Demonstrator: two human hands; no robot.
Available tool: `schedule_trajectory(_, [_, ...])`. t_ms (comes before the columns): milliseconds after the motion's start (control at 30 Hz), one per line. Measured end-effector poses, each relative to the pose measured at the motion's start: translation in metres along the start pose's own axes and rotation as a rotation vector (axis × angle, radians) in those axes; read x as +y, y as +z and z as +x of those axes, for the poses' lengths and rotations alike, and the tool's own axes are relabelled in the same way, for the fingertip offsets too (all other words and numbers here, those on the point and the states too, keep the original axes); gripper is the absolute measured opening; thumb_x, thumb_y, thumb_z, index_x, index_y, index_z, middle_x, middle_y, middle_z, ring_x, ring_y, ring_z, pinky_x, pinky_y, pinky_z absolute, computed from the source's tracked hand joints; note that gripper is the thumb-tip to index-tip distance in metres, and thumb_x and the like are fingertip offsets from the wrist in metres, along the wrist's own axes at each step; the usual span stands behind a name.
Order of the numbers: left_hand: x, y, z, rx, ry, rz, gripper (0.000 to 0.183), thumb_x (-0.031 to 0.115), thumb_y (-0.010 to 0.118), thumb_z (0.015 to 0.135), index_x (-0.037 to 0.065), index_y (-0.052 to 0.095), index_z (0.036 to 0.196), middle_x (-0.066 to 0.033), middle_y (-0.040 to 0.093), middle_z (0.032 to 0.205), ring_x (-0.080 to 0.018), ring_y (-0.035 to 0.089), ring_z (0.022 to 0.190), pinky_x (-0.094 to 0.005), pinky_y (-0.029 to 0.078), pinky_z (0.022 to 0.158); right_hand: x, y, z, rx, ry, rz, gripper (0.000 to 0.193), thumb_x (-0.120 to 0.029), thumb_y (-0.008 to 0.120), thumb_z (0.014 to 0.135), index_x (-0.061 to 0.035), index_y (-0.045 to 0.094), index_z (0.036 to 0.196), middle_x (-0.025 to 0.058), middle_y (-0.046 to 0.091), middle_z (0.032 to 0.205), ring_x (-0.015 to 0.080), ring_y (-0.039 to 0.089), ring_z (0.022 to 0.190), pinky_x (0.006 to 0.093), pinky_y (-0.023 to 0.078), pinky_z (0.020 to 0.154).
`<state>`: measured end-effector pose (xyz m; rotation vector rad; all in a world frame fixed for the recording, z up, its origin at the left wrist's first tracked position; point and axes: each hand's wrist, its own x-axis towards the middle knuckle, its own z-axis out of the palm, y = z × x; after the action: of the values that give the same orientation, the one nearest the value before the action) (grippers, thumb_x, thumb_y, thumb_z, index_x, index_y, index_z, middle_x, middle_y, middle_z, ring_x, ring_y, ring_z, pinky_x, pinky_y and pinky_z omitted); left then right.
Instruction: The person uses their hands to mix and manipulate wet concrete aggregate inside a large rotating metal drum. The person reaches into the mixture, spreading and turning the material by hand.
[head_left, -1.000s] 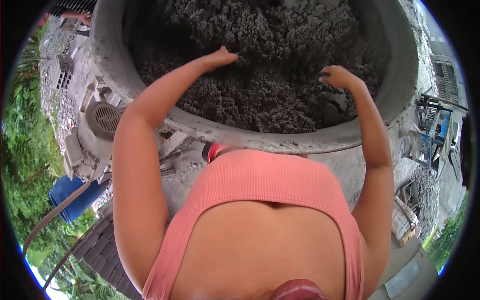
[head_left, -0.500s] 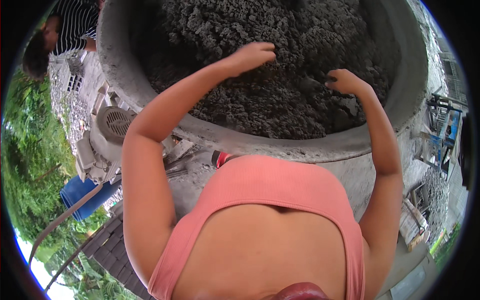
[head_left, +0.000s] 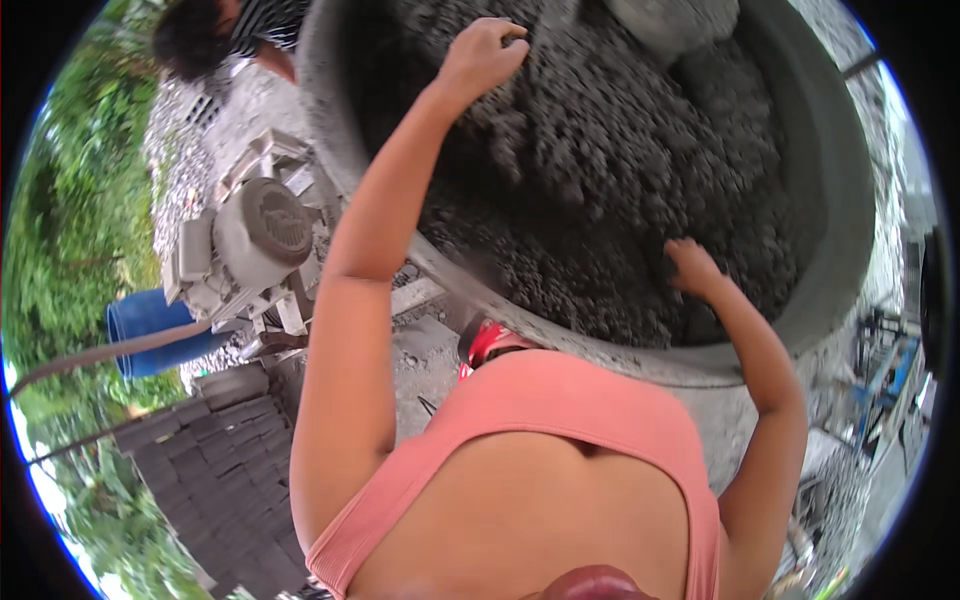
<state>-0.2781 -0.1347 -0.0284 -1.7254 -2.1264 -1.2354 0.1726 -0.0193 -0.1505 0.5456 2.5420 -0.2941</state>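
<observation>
Inside the round tub, the grey mix seems only partly blended, its clumps not yet even, the left hand loosely curled, apparently empty, toward the tub's left edge, the right hand bent by the near-right edge, its grip unclear.

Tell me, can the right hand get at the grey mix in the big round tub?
Most likely yes: the right hand is inside the tub, right by the grey mix, and nothing visible blocks it. Whether they touch, I cannot tell.
</observation>
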Motion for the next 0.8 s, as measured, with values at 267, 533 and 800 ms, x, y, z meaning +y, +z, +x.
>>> schedule_trajectory(267, [-0.022, -0.065, 0.004, 0.338, -0.073, 0.103, 0.028, 0.024, 0.060, 0.087, 0.010, 0.070, 0.109, -0.0147, 0.065, 0.117, -0.0278, 0.063, 0.105, -0.0366, 0.048, 0.091, -0.007, -0.016, 0.004, -0.071, -0.032, 0.029, 0.064, -0.016, 0.078, 0.059, -0.0038, 0.055, 0.118, 0.0214, 0.058, 0.113, 0.0376, 0.057, 0.109, 0.0438, 0.049, 0.091])
schedule_trajectory(533, [-0.063, -0.139, -0.021, 0.540, -0.472, -0.230, 0.030, 0.019, 0.056, 0.088, 0.003, 0.069, 0.110, 0.0026, 0.061, 0.080, -0.0085, 0.054, 0.068, -0.0249, 0.044, 0.063, -0.026, -0.116, -0.027, -0.052, 0.083, 0.316, 0.035, -0.013, 0.072, 0.056, 0.0010, 0.067, 0.088, 0.0203, 0.066, 0.079, 0.0340, 0.066, 0.073, 0.0423, 0.052, 0.068])
schedule_trajectory(800, [-0.057, -0.167, -0.060, 0.321, -0.465, -0.300, 0.030, 0.016, 0.058, 0.084, -0.003, 0.068, 0.104, -0.0113, 0.069, 0.096, -0.0175, 0.062, 0.089, -0.0302, 0.047, 0.080, -0.039, -0.134, -0.034, 0.141, 0.130, 0.595, 0.032, -0.007, 0.069, 0.068, 0.0021, 0.062, 0.098, 0.0143, 0.063, 0.087, 0.0226, 0.063, 0.076, 0.0369, 0.049, 0.068])
